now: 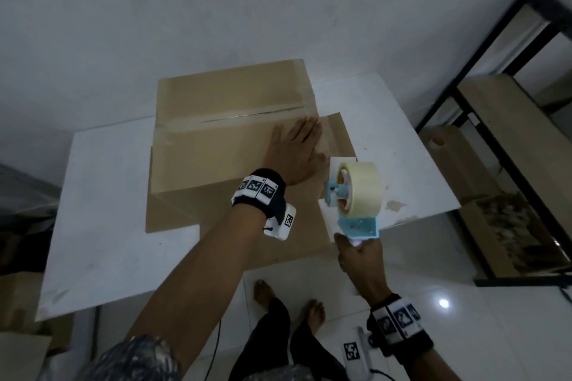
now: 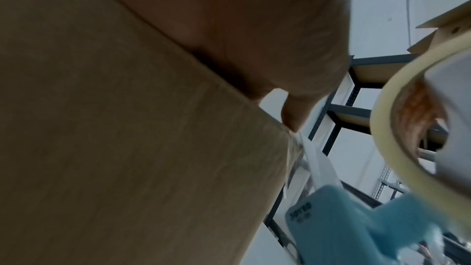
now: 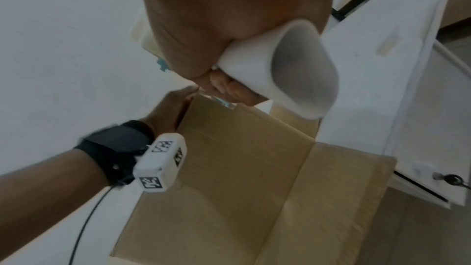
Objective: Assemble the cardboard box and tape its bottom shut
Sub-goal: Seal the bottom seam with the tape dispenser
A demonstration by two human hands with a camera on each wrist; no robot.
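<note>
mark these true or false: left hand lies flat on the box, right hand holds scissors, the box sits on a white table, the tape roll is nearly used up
1. The left hand lies flat on the cardboard box: true.
2. The right hand holds scissors: false, it grips a tape dispenser by its handle.
3. The box sits on a white table: true.
4. The tape roll is nearly used up: false, it still looks thick.

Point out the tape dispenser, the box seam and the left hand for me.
tape dispenser [image 1: 359,192]: head view, on the tape roll.
box seam [image 1: 247,115]: head view, on the taped centre line.
left hand [image 1: 294,150]: head view, back of the hand.
</note>
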